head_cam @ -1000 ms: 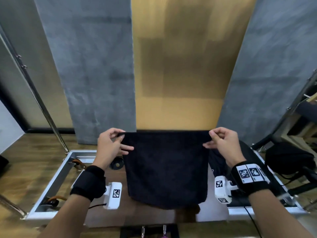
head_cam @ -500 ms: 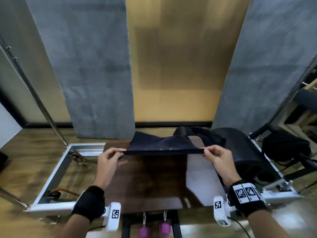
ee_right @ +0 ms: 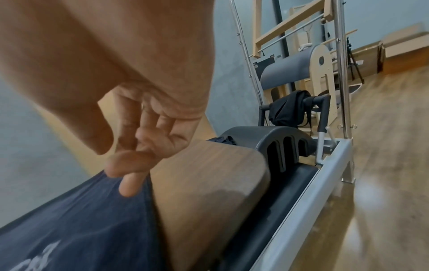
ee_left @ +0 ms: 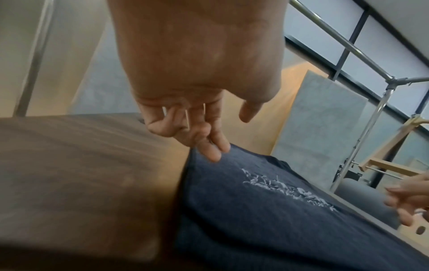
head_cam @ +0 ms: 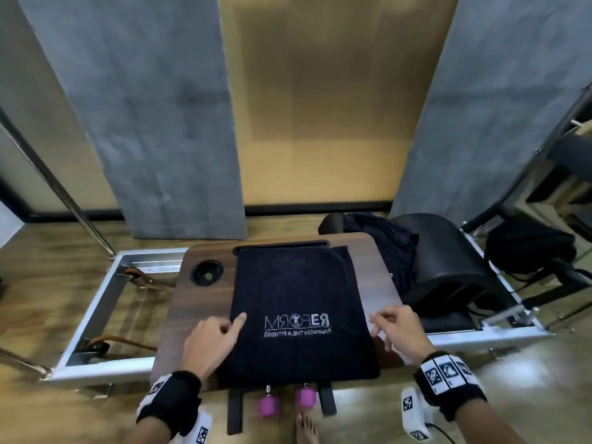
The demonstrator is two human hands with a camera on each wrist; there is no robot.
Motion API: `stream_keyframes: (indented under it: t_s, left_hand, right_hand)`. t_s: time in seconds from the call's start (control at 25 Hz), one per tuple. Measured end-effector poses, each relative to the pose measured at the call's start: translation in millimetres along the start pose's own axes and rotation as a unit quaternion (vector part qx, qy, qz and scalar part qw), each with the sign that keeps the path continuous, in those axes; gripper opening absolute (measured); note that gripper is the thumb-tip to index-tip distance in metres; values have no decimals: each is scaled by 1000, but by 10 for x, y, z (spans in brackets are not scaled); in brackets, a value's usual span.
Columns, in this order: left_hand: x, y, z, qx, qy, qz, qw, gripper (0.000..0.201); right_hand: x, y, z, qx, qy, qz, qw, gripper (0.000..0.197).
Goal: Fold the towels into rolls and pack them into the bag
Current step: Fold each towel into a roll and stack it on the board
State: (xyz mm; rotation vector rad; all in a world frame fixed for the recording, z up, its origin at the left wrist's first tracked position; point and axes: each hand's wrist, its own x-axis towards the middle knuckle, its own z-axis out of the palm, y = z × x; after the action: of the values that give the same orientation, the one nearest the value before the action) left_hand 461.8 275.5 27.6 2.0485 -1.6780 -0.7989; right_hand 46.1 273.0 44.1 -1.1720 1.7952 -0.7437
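A dark navy towel (head_cam: 298, 299) with white "REFORM" lettering lies spread flat on the wooden table (head_cam: 185, 302), its near edge hanging slightly over the front. My left hand (head_cam: 235, 322) is at the towel's left edge, its index fingertip touching the cloth (ee_left: 255, 210) and the thumb apart (ee_left: 220, 143). My right hand (head_cam: 381, 325) is at the right edge, with loosely bent fingers brushing the towel's border (ee_right: 81, 220) and the thumb clear of it (ee_right: 125, 170). Neither hand grips the towel. A black bag (head_cam: 528, 248) sits at far right.
A heap of more dark towels (head_cam: 390, 248) lies at the table's back right, against a black arc barrel (head_cam: 448, 261). A metal frame (head_cam: 96, 302) surrounds the table. The tabletop has a round cup recess (head_cam: 207, 272). Two purple weights (head_cam: 269, 406) hang below the front edge.
The towel was held up by its top corners, then lowered and laid flat on the table. Both hands have let go and now touch its side edges.
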Motion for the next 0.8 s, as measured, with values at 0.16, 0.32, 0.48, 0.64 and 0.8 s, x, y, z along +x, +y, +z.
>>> stream_keyframes:
  t_s: [0.16,0.32,0.48,0.64,0.8]
  left_hand:
    - [402,391,164,-21,34,81,996,30]
    - [893,567,391,15,-37,142,989,45]
    - [1276,607,508,104,-88,105,985,73]
    - [1361,503,521,195,-82,57,976,80]
    - [1335,522,503,164,-76,53,982,78]
  right_hand:
    - [398,-343,45,16,8,1,1000,19]
    - [885,-620,172,27,-2,15,1000,13]
    - [1267,-850,398,88,-64,-1,994,39]
    - [1504,-764,461,36,-81,11,996,48]
    - [1567,-673,400,25,-32,24,999,43]
